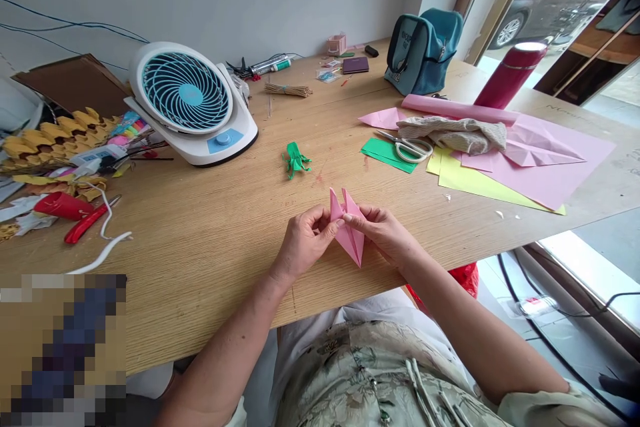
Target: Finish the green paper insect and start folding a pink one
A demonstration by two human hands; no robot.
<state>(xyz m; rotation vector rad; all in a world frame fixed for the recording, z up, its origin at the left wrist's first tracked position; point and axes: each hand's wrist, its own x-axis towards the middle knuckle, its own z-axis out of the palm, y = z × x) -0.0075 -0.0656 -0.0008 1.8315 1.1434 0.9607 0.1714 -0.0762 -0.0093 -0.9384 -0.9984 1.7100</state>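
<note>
A piece of folded pink origami paper point(356, 242) is held just above the near part of the table. It has two upright points at the top and one long point toward me. My left hand point(311, 240) pinches its left side, thumb on the front face. From the right, my right hand point(383, 232) grips the other side with its thumb pressed near the middle. Some fingers of both hands are hidden behind the paper. Beyond them on the table lies a small green origami figure point(296, 159) with thin legs.
A white fan point(193, 103) stands back left, near a red pen-like tool point(90, 221). At right, scissors point(411, 147) lie on green paper point(383, 155), beside a grey cloth point(455, 135), pink sheets point(565, 177) and yellow paper point(493, 187). Behind are a magenta bottle point(510, 77) and blue bag point(425, 53).
</note>
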